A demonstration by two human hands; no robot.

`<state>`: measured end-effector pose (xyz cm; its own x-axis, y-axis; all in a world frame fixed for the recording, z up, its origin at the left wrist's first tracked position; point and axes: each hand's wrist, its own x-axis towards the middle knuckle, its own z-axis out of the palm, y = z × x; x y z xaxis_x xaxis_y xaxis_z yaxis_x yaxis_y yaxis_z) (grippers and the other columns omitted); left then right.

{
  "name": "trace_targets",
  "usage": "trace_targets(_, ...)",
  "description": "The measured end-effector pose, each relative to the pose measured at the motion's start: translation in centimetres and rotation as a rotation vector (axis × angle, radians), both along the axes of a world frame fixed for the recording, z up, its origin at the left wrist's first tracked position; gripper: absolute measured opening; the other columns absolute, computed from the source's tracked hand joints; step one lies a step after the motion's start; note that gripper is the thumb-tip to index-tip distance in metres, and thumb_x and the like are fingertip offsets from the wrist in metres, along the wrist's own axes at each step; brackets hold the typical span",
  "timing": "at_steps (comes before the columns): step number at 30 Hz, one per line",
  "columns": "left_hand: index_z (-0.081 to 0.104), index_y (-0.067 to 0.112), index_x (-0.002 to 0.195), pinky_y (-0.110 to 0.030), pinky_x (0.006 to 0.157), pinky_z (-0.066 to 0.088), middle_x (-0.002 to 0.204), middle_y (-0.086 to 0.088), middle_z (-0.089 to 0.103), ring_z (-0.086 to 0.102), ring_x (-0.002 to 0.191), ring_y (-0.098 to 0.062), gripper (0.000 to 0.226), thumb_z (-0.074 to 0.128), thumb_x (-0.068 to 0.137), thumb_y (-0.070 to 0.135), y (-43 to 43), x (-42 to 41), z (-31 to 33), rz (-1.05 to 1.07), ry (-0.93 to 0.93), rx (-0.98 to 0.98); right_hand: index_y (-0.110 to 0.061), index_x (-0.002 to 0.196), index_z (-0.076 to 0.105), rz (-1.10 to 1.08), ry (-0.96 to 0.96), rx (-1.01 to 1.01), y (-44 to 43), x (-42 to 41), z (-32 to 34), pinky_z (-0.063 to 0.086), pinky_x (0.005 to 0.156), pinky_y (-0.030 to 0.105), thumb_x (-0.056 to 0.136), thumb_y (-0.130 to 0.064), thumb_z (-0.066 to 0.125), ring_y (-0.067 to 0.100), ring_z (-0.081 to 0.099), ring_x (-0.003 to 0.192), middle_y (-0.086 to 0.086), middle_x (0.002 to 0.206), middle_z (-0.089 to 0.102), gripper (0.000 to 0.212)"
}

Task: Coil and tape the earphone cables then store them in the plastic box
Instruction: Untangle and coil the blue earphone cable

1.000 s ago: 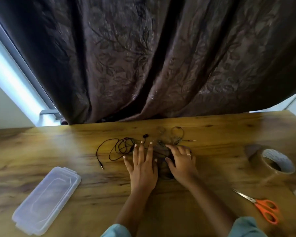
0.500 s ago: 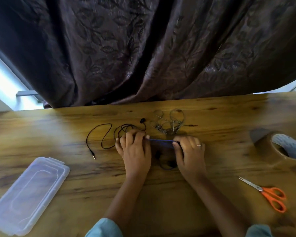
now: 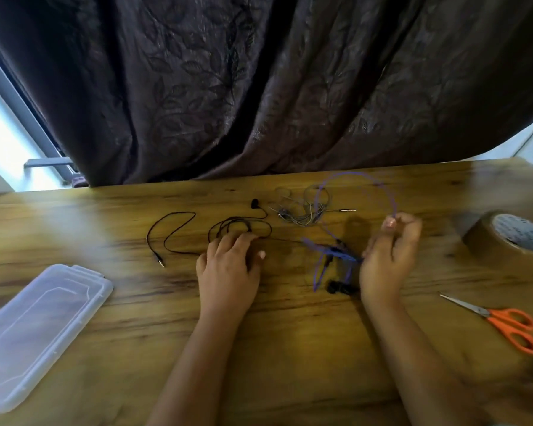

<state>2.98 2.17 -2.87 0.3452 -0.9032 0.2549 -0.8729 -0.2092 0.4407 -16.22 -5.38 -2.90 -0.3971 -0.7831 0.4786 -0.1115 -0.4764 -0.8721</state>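
Note:
Three earphone cables lie on the wooden table point(image 3: 290, 333). My right hand point(image 3: 388, 256) pinches the purple earphone cable point(image 3: 360, 176), which arcs up above the table from a bundle near its black earbuds point(image 3: 339, 286). My left hand point(image 3: 228, 262) rests on the table with its fingers curled over the black earphone cable point(image 3: 179, 229), whose jack lies to the left. A tangled grey earphone cable point(image 3: 302, 210) sits behind, untouched. The clear plastic box point(image 3: 34, 330) lies shut with its lid on at the near left.
A roll of brown packing tape point(image 3: 511, 238) stands at the right edge. Orange-handled scissors point(image 3: 505, 324) lie in front of it. A dark patterned curtain point(image 3: 259, 87) hangs behind the table's far edge.
My right hand has lifted and moved right, pulling a loop of the purple cable up off the table. My left hand has let go of it and shifted left onto the black cable.

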Motion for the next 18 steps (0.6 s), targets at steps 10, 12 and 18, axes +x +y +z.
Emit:
trace_targets(10,0.032,0.026,0.146,-0.056,0.115,0.007,0.156,-0.005,0.021,0.011,0.145,-0.027,0.056,0.031,0.096,0.052,1.3,2.6,0.1,0.165,-0.140,0.175,-0.020,0.108,0.055,-0.134,-0.085,0.027,0.7,-2.5,0.2,0.044,0.078,0.035,0.096,-0.026,0.038,0.018,0.053,0.086,-0.002,0.099,0.058,0.022)
trace_targets(12,0.033,0.024,0.146,-0.056,0.115,0.011,0.157,-0.006,0.019,0.011,0.144,-0.028,0.056,0.032,0.097,0.050,3.0,2.3,0.3,0.137,-0.156,0.150,-0.007,0.114,0.054,-0.128,-0.110,0.021,2.6,-2.6,0.7,0.041,0.077,0.029,0.100,-0.014,0.038,0.015,0.054,0.085,-0.002,0.096,0.058,0.023)
trace_targets(18,0.042,0.025,0.139,-0.056,0.111,0.024,0.153,-0.005,0.025,0.018,0.141,-0.027,0.045,0.041,0.096,0.040,8.1,2.1,0.3,-0.045,-0.189,0.054,-0.022,0.149,0.021,0.006,0.218,0.049,8.3,-1.2,0.9,0.041,0.065,0.030,0.098,-0.016,0.048,0.017,0.056,0.073,-0.006,0.080,0.057,0.058)
